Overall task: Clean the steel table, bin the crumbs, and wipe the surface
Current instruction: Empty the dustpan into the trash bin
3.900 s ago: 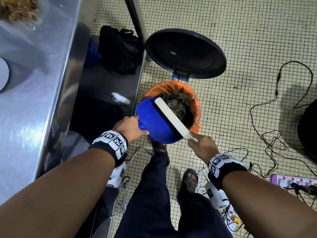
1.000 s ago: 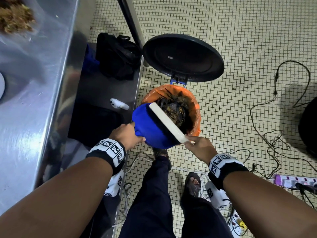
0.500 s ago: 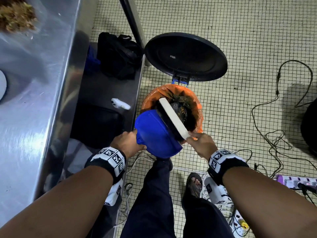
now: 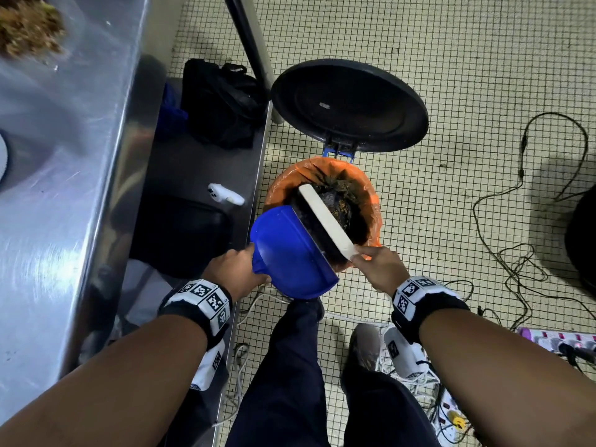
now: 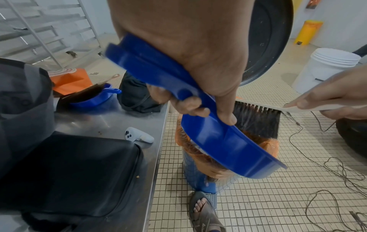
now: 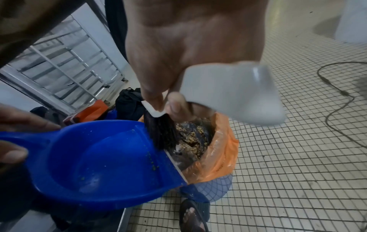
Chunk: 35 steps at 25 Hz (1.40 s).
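My left hand (image 4: pixel 237 272) grips the handle of a blue dustpan (image 4: pixel 287 256) and tilts it over the orange-lined bin (image 4: pixel 367 195). The left wrist view shows my fingers (image 5: pixel 190 106) curled round the dustpan's handle (image 5: pixel 158 73). My right hand (image 4: pixel 379 269) holds a white-backed brush (image 4: pixel 325 217), its black bristles (image 6: pixel 160 130) at the dustpan's front lip (image 6: pixel 168 155). A few crumbs cling inside the dustpan (image 6: pixel 103 158). Brown crumbs lie in the bin (image 6: pixel 198 133). The steel table (image 4: pixel 64 156) at left carries a crumb pile (image 4: pixel 29 27) at its far end.
The bin's black lid (image 4: pixel 350 104) stands open behind it. A lower steel shelf (image 4: pixel 193 169) holds a black bag (image 4: pixel 222 101), a black case (image 5: pixel 69 172) and a white controller (image 4: pixel 224 194). Cables (image 4: pixel 522 253) and a power strip (image 4: pixel 561 341) lie on the tiled floor. My feet stand by the bin.
The brush has swept down across the dustpan toward its lip over the bin. The dustpan has shifted slightly lower and nearer me.
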Each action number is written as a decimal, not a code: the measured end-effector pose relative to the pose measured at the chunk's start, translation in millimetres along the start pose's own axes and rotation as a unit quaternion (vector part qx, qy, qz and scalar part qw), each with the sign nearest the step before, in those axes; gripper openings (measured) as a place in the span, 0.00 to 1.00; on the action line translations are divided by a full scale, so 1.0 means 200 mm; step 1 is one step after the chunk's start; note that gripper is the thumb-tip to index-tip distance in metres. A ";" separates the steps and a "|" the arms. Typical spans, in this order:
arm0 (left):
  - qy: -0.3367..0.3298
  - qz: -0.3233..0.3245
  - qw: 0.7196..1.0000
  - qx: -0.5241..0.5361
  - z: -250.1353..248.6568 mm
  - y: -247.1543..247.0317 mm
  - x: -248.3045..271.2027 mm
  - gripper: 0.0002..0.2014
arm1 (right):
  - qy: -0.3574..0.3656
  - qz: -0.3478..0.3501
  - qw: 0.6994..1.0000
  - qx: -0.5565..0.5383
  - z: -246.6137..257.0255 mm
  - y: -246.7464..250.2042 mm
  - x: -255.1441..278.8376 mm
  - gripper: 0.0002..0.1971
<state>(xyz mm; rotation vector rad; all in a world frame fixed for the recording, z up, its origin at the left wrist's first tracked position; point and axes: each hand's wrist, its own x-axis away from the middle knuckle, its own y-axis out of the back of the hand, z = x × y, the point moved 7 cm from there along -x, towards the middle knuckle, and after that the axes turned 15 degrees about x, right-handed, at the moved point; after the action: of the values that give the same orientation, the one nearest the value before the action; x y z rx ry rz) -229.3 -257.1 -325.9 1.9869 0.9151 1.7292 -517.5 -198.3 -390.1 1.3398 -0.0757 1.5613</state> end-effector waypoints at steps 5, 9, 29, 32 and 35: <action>0.001 -0.012 1.000 0.015 -0.02 0.01 -0.02 0.31 | -0.014 0.001 1.000 0.002 0.01 -0.07 -0.01 0.20; -0.004 -0.023 1.000 0.018 0.01 0.04 -0.03 0.30 | -0.049 -0.001 0.998 0.049 -0.10 -0.04 0.03 0.17; 0.000 -0.081 0.996 -0.031 -0.03 0.12 -0.08 0.25 | 0.019 0.018 0.993 0.115 -0.18 0.14 0.14 0.21; -0.002 -0.089 0.996 -0.030 -0.04 0.12 -0.09 0.25 | 0.077 0.059 0.984 0.153 -0.12 0.08 0.16 0.21; -0.001 -0.093 0.995 -0.034 -0.03 0.12 -0.09 0.25 | 0.095 0.066 0.968 0.221 -0.16 0.06 0.18 0.22</action>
<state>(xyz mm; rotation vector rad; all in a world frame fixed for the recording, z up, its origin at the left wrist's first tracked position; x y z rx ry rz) -229.1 -288.0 -322.5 1.7992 0.9938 1.6334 -543.0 -162.5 -368.2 1.5393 0.3278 1.8858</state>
